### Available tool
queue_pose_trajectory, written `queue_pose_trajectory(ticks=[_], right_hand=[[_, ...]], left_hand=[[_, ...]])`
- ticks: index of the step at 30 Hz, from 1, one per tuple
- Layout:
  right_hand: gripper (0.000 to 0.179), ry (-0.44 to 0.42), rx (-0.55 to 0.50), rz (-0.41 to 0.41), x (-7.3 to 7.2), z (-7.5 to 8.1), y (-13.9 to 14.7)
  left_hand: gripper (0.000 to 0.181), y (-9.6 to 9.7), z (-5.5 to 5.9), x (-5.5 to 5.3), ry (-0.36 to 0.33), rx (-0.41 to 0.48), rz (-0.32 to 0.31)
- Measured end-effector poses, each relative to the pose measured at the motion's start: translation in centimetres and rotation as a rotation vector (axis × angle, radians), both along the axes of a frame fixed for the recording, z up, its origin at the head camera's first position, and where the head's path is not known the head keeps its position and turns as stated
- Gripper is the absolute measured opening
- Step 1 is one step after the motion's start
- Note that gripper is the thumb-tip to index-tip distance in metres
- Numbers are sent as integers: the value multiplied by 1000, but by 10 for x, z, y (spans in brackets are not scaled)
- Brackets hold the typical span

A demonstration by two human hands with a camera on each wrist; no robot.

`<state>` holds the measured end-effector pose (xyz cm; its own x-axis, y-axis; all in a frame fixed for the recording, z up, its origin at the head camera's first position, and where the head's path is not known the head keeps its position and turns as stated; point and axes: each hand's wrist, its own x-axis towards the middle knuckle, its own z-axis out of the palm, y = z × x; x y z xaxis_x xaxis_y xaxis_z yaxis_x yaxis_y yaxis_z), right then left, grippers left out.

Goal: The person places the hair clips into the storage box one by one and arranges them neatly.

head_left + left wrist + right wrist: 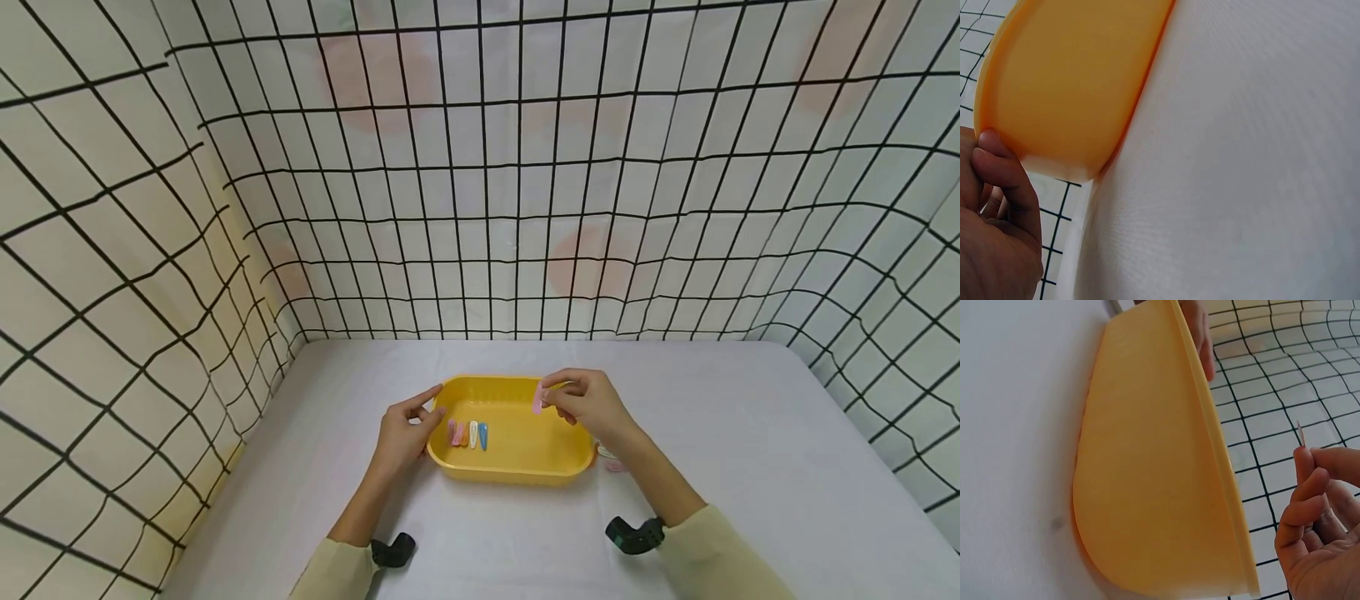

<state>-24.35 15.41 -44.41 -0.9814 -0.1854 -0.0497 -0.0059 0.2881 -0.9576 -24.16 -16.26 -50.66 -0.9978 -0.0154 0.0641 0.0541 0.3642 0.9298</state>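
Observation:
A yellow tray sits on the white cloth, with my left hand holding its left rim. In the left wrist view, the thumb and fingers of that hand meet at the tray's rim. Above the tray's right part, my right hand pinches a pink snap hair clip between thumb and fingertips. The right wrist view shows this clip edge-on. Inside the tray at left, several clips lie side by side, among them a blue clip, a white clip and a pink clip.
Beside the tray's right end are small white and pink things, partly hidden by my right forearm. Black grid netting rises behind and along both sides of the table. A black camera sits on my right wrist.

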Motion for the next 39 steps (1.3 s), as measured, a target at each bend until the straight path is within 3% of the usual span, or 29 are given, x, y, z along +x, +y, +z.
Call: queue_pose_trajectory(ticks=[9, 25, 39], right_hand=[[20, 5, 23, -3, 1, -1, -20], [16, -33, 62, -7, -13, -22, -48], [11, -77, 168, -37, -22, -33, -68]], left_hand=[[45, 0, -1, 0, -1, 1, -1], [44, 1, -2, -1, -2, -8, 8], [44, 1, -3, -3, 4, -10, 6]])
